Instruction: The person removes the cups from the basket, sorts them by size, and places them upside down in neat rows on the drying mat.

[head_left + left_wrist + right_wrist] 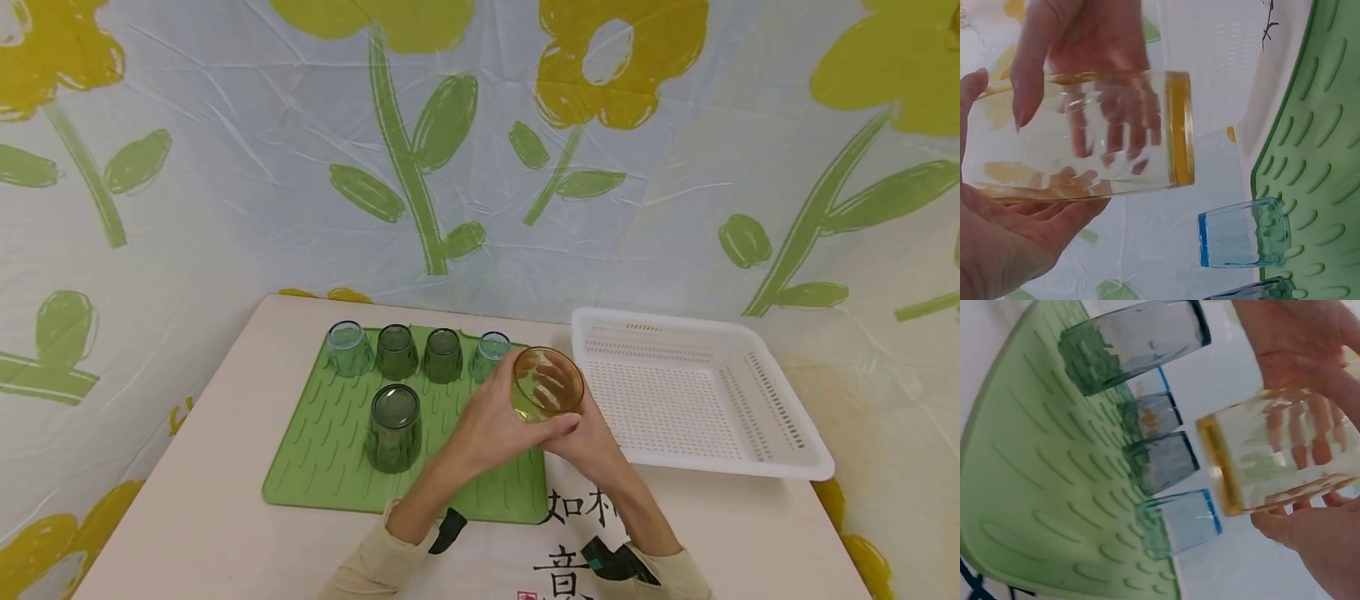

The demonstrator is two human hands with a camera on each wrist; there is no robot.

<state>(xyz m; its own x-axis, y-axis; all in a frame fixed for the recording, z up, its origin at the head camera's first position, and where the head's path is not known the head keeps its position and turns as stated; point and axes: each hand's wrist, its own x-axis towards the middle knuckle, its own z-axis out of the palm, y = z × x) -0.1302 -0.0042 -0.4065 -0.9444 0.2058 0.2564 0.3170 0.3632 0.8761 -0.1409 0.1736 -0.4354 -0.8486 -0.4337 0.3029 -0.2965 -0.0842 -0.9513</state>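
Note:
Both hands hold an amber-tinted glass (547, 379) just above the right edge of a green ribbed drying mat (330, 454). My left hand (491, 421) curls round its left side, thumb across the front. From the right, my right hand (588, 437) wraps the same glass, its fingers visible through the wall in the left wrist view. The thick amber band (1179, 128) of the glass faces down toward the mat. A tall dark grey glass (394, 429) stands on the mat, apparently upside down.
Along the mat's back edge stand a blue-rimmed glass (350, 350), two dark glasses (397, 352) and another blue-rimmed glass (491, 354) beside my left hand. A white slotted plastic basket (675, 400) sits to the right. Black characters (562, 567) mark the tablecloth in front; a flowered sheet (487, 167) hangs behind.

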